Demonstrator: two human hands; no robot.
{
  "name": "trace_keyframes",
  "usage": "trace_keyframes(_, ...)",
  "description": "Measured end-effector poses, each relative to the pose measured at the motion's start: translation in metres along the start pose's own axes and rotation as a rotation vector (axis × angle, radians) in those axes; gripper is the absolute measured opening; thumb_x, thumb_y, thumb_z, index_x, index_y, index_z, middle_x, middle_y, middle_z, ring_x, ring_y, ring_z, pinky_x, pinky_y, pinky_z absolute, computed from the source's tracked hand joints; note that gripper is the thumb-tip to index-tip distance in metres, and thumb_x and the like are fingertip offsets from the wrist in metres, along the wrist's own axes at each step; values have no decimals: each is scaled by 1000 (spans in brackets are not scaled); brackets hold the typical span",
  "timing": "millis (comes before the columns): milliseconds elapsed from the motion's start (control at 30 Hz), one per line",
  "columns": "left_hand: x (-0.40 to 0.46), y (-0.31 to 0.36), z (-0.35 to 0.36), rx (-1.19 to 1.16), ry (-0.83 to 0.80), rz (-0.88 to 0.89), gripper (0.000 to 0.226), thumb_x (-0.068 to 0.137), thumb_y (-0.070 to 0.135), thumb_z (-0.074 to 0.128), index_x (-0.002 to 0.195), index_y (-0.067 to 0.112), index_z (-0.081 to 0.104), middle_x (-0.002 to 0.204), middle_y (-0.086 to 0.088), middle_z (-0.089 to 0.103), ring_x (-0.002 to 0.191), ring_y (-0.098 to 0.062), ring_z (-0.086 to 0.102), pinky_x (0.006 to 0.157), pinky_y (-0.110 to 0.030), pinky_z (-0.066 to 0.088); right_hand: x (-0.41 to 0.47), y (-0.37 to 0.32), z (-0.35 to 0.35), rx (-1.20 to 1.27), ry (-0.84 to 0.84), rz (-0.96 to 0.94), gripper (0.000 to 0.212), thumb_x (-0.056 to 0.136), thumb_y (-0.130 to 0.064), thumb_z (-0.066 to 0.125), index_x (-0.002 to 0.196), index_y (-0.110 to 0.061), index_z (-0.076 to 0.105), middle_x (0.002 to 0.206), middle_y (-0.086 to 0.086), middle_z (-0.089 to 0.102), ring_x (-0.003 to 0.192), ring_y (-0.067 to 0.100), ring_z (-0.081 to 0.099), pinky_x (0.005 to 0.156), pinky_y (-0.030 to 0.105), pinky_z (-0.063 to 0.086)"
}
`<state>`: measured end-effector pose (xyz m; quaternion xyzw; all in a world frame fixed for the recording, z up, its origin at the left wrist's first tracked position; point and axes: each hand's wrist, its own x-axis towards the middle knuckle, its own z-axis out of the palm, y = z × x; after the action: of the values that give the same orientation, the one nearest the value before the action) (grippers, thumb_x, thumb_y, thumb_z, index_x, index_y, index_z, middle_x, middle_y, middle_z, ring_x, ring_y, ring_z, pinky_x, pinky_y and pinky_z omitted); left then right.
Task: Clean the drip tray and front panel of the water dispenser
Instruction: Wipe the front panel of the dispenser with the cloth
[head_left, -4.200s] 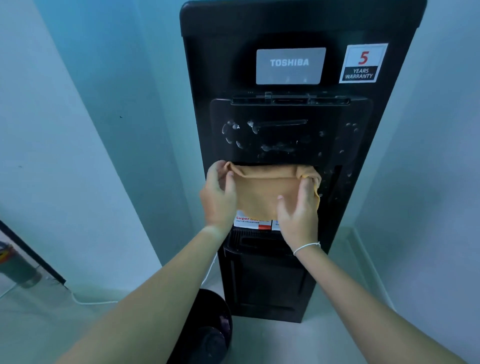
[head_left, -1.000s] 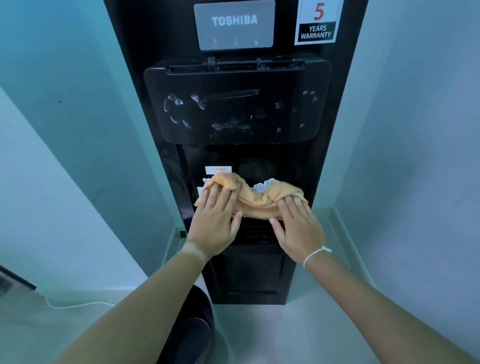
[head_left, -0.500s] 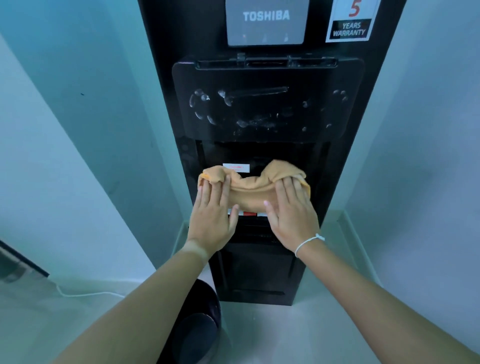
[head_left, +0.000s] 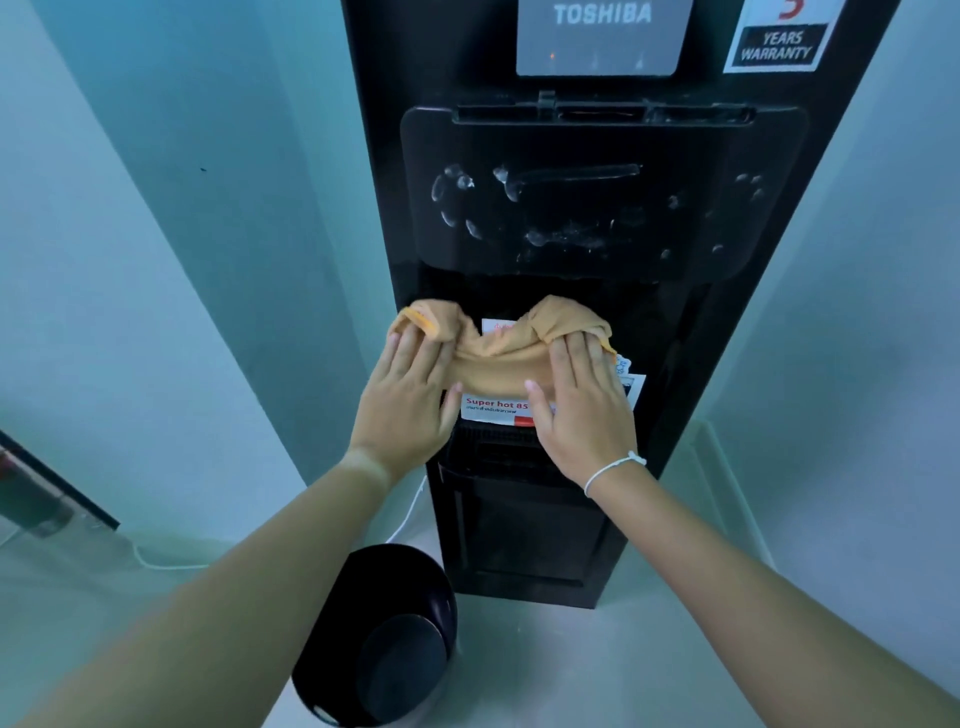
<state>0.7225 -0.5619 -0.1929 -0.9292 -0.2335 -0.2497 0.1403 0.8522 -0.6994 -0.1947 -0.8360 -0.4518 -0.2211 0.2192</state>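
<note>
A black bin (head_left: 382, 642) stands on the floor beside the water dispenser (head_left: 571, 218) (its contents cannot be made out). Stickers (head_left: 496, 405) show below the orange cloth (head_left: 498, 358). The left hand (head_left: 410, 400) and right hand (head_left: 582, 410) press the cloth flat-fingered against the recess, above the drip tray (head_left: 498, 449).
</note>
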Motion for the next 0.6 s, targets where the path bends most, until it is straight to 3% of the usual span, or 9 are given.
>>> trace_keyframes(200,-45,3,38,82,-242,81,56,90,37,33,125,3,60,130,-10,60,125,-31,52,109,-41,24,-33,10,27,-100,-146,-61,51,88,-39,35,119,-6,57,121,9,62,120,26,51,106,39,38)
trace_keyframes(300,-51,0,44,119,-289,104,56,91,38,30,120,5,64,127,-8,63,122,-30,55,108,-42,23,-44,16,34,-116,-199,-67,52,88,-40,33,119,-6,58,123,9,61,119,27,55,105,42,40)
trace_keyframes(467,-48,3,39,97,-275,69,60,95,42,22,127,7,59,130,-8,61,124,-31,53,108,-44,21,-44,18,28,-140,-193,-52,52,89,-40,32,119,-7,58,123,8,62,119,25,56,107,40,36)
trace_keyframes(600,-31,12,28,14,-134,-20,58,92,40,30,139,9,45,139,-12,52,129,-35,48,110,-44,20,-36,25,14,-134,-116,47,53,89,-38,34,121,-2,54,124,13,61,121,29,54,111,34,20)
